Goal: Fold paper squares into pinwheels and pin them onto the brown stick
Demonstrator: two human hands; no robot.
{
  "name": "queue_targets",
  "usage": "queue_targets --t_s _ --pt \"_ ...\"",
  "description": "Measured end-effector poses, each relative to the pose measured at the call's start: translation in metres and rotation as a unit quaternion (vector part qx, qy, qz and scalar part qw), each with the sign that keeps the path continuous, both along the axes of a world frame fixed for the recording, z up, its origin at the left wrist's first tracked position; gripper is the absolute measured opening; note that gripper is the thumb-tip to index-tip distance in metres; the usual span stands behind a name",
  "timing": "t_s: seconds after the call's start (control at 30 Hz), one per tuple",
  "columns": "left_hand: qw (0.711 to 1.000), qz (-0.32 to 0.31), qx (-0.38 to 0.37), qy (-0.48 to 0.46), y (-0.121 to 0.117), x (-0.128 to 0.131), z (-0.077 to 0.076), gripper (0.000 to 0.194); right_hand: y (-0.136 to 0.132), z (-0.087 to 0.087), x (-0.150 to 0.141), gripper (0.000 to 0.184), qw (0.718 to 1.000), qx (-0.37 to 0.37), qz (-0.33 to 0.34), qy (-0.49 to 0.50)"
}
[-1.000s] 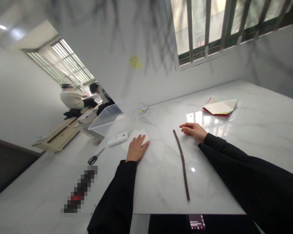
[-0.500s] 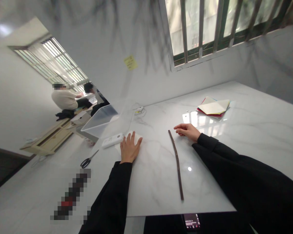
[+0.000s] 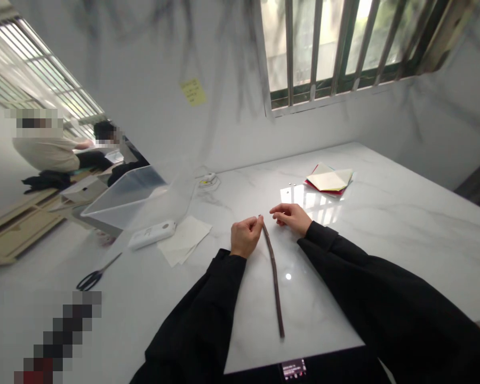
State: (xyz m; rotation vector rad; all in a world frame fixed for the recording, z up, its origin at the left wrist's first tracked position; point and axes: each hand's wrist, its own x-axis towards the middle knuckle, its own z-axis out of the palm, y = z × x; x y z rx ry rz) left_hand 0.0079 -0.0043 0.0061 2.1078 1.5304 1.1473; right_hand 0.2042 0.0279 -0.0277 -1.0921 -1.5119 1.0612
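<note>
A thin dark brown stick [image 3: 274, 269] lies lengthwise on the white marble-patterned table. My left hand [image 3: 245, 237] is closed at its far end, thumb and fingers pinching the tip. Just right of that end is my right hand [image 3: 293, 217], its fingers loosely bent and apart, holding nothing and not touching the stick. Off to the left, sheets of off-white paper [image 3: 186, 240] lie beside a white oblong device [image 3: 152, 235].
Black-handled scissors [image 3: 92, 279] lie at left. A stack of coloured paper [image 3: 328, 179] rests toward the back right, with tiny shiny bits near it. A clear plastic bin [image 3: 124, 194] stands at far left, two people beyond. A phone [image 3: 294, 369] is at the front edge.
My left hand has moved right, off the papers, and closed at the stick's far end. My right hand stays by the stick. The view has shifted right.
</note>
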Motion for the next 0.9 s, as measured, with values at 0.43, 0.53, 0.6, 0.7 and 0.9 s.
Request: queue_targets --t_s 0.43,0.53,0.6,0.7,0.9 --pt "0.989 0.006 -0.029 -0.146 -0.001 -0.003 0.0 0.055 0.03 -0.01 0.155 0.03 0.814 0.021 -0.383 -0.435" --pt "0.986 -0.001 -0.033 -0.162 -0.001 -0.002 -0.001 0.055 0.027 -0.01 0.155 0.03 0.795 -0.057 -0.417 -0.437" --pt "0.984 -0.002 -0.036 -0.174 -0.001 -0.002 -0.001 0.054 0.026 -0.006 0.153 0.03 0.789 -0.066 -0.427 -0.437" --pt "0.98 0.002 -0.042 -0.197 -0.001 -0.001 0.0 0.053 0.026 -0.004 0.153 0.032 0.792 -0.071 -0.429 -0.43" --pt "0.975 0.002 -0.062 -0.214 0.002 -0.001 -0.004 0.053 0.025 -0.005 0.16 0.034 0.805 -0.035 -0.42 -0.416"
